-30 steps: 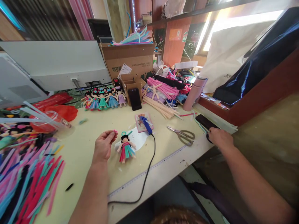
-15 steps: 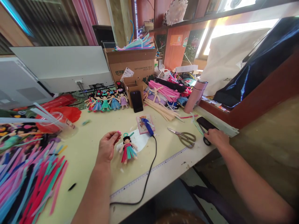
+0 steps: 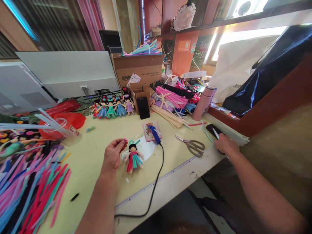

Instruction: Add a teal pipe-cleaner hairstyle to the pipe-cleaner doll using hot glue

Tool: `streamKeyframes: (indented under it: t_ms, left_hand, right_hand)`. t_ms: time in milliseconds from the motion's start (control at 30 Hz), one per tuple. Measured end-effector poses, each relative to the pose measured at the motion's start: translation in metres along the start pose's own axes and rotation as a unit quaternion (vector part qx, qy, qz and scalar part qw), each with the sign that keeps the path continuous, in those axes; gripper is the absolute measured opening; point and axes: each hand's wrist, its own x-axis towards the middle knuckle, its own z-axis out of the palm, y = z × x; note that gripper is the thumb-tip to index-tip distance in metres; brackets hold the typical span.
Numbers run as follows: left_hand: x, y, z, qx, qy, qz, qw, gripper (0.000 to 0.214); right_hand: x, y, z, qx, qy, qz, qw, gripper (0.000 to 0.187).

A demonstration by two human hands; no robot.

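My left hand (image 3: 112, 155) rests on the pale yellow table (image 3: 92, 162), its thumb and fingers pinched on a tiny pink piece (image 3: 125, 140). Just right of it, on a white scrap, lies a small doll (image 3: 133, 158) with black hair and a pink and teal skirt. My right hand (image 3: 225, 145) is at the table's right edge, closed around small black-handled scissors whose blade tip (image 3: 215, 133) sticks up past the fingers, over a dark flat object (image 3: 210, 127).
A blue glue gun (image 3: 153, 133) with a black cord lies behind the doll; larger scissors (image 3: 192, 145) lie to its right. Behind are a row of finished dolls (image 3: 112, 108), a black phone (image 3: 143, 108), a cardboard box (image 3: 141, 70), a pink bottle (image 3: 204, 102). Pipe cleaners (image 3: 29, 188) are heaped at left.
My right hand has lifted the small scissors, so the blade now points up by the dark object. The left hand keeps its pinch; the view has shifted slightly.
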Motion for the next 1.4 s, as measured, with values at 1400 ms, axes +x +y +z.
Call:
streamKeyframes:
  t_ms: [1400]
  left_hand:
    - [-0.011, 0.012, -0.010, -0.126, -0.069, -0.059, 0.988, 0.026]
  right_hand:
    - [-0.157, -0.279, -0.053, 0.384, -0.119, -0.585, 0.704, 0.018]
